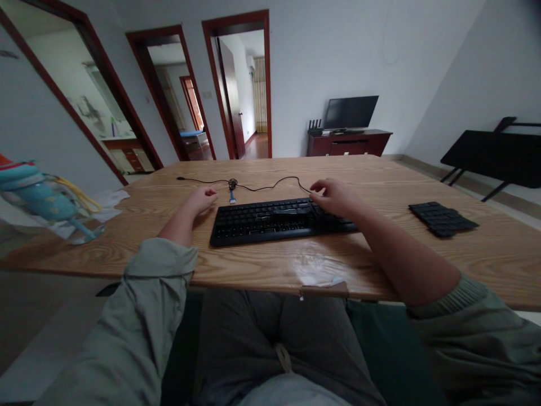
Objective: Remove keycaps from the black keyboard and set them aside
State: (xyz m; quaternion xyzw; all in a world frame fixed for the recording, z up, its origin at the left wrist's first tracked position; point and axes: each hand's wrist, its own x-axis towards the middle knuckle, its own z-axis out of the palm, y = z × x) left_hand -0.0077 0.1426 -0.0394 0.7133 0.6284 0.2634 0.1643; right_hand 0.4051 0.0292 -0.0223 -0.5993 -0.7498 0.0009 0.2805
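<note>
Over far R part of kbd (262,223), w/ right hand (338,198) touching or nearly so: thumb & forefinger curved, small gap betw. tips; can't tell if pinching anything. Just beside kbd's far L corner, w/ left hand (199,201) low over wood: fingertips drawn together, no obj. visible betw. them. Kbd flat on tabletop (253,265), approx. mid, near front edge; some key spots apparently bare (dim, unsure).

Risks: could snag cable (291,178) w/ right thumb, given run so close; likely result, kbd tugged askew. Could skid kbd on smooth wood if pushed one-sided, w/ left hand off case. Could scatter loose keys (442,219), well apart to R, if swept by R forearm.

Around: blue plug (232,197) & cable knot just past kbd's far edge, betw. hands, in way of any forward slide. Far L: papers (112,202), teal bottle-like item (46,197). Beyond table: TV (351,111) on cabinet (349,145); to R, blk folding table (492,155). Not blocking.
</note>
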